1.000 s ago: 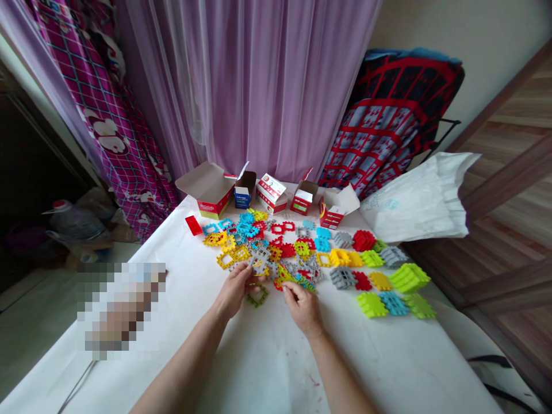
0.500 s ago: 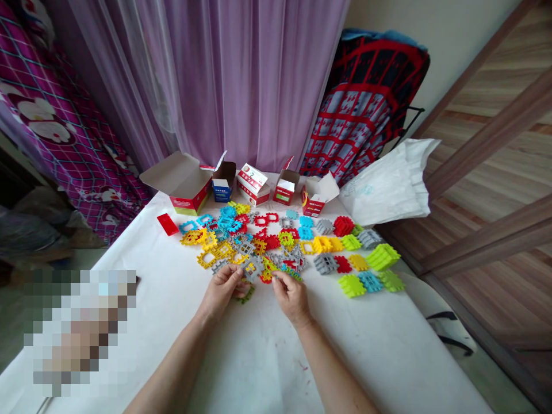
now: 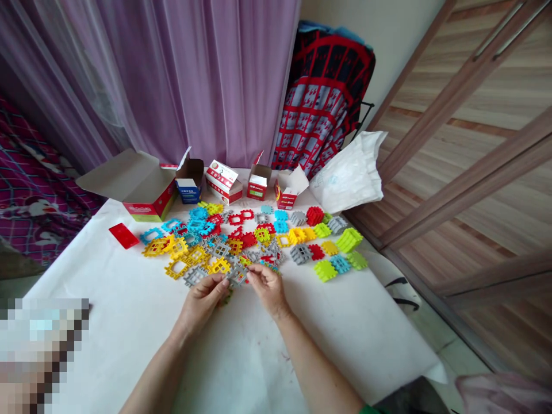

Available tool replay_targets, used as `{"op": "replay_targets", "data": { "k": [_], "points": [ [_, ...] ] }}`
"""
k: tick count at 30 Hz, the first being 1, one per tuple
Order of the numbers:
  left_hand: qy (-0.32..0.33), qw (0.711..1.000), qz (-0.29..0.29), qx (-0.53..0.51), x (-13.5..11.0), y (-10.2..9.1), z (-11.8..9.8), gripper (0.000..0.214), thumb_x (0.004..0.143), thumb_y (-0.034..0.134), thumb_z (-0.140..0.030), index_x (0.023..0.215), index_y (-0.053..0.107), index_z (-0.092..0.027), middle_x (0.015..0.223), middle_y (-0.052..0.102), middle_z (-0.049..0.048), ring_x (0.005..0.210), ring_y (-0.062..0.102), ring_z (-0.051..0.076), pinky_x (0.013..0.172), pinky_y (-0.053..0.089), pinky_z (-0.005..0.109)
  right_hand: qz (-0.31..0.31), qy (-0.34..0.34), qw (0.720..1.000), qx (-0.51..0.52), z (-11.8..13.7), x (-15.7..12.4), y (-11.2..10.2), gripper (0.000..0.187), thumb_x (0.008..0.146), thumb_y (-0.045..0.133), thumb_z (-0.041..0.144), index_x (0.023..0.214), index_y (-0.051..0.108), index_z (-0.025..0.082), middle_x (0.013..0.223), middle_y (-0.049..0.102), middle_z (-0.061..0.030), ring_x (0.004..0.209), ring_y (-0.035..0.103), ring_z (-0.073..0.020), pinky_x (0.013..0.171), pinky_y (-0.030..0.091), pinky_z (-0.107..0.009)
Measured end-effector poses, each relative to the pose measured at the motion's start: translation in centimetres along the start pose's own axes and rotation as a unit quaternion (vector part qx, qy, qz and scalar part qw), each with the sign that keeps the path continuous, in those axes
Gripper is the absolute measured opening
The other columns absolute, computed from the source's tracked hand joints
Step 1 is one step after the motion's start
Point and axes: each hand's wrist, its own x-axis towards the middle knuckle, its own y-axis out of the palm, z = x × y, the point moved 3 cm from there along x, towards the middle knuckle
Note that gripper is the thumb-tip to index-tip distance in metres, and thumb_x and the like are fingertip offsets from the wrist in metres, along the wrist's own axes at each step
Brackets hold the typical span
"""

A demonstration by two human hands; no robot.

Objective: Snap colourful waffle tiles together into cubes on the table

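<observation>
My left hand [image 3: 204, 300] pinches the left edge of a grey notched plastic building tile [image 3: 238, 276] between thumb and fingers. At that tile's right edge, the fingers of my right hand [image 3: 268, 286] are closed too. Both hands are just over the near side of a loose pile of interlocking tiles, among them yellow window-frame tiles [image 3: 176, 268], blue tiles [image 3: 198, 221] and red tiles [image 3: 249, 239]. A green tile [image 3: 227, 297] is partly hidden behind my left hand.
Sorted stacks stand at the right, including lime-green tiles [image 3: 349, 240] and grey tiles [image 3: 301, 253]. Open cartons line the back, such as a large red box [image 3: 149, 204] and a blue box [image 3: 188, 192]. A white bag [image 3: 347, 178] leans at the back right; a red rectangular piece [image 3: 123, 235] lies left.
The view has swung to the right, so the table's contents sit further left. My right hand has come closer to my left and is now at the grey tile's edge.
</observation>
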Motion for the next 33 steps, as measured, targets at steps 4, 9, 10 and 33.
{"op": "replay_targets", "data": {
  "k": [4,9,10,33],
  "points": [
    [-0.016,0.997,0.028,0.073,-0.3,0.0,-0.1,0.063,0.062,0.068,-0.077,0.078,0.068,-0.016,0.057,0.058,-0.0015,0.048,0.048,0.009,0.043,0.039,0.021,0.009,0.022,0.999,0.036,-0.2,0.3,-0.3,0.040,0.074,0.051,0.057,0.099,0.074,0.036,0.083,0.076,-0.0131,0.080,0.074,-0.0280,0.069,0.055,-0.043],
    [-0.024,0.994,0.041,0.095,-0.4,0.1,-0.2,0.064,0.060,0.068,-0.078,0.081,0.066,-0.017,0.054,0.054,-0.0042,0.045,0.042,0.007,0.041,0.033,0.019,0.052,-0.011,0.999,-0.009,0.0,0.7,-0.6,0.036,0.083,0.051,0.050,0.102,0.073,0.029,0.088,0.075,-0.0082,0.080,0.071,-0.0242,0.073,0.056,-0.040],
    [-0.026,0.994,0.045,0.099,-0.4,0.1,-0.3,0.063,0.060,0.068,-0.078,0.078,0.065,-0.017,0.053,0.053,-0.0043,0.044,0.041,0.007,0.041,0.032,0.019,0.068,-0.026,0.997,-0.035,0.4,0.7,-0.8,0.035,0.084,0.051,0.047,0.104,0.073,0.028,0.091,0.075,-0.0075,0.082,0.071,-0.0230,0.076,0.055,-0.038],
    [-0.014,0.995,0.068,0.073,-0.8,0.8,-0.1,0.058,0.061,0.070,-0.075,0.075,0.061,-0.019,0.050,0.053,-0.0057,0.041,0.040,0.007,0.039,0.033,0.019,0.155,-0.187,0.860,-0.449,6.2,-0.3,-2.3,0.055,0.079,0.075,0.036,0.129,0.057,0.024,0.131,0.054,-0.0099,0.118,0.052,-0.0275,0.099,0.046,-0.042]
  ]
}}
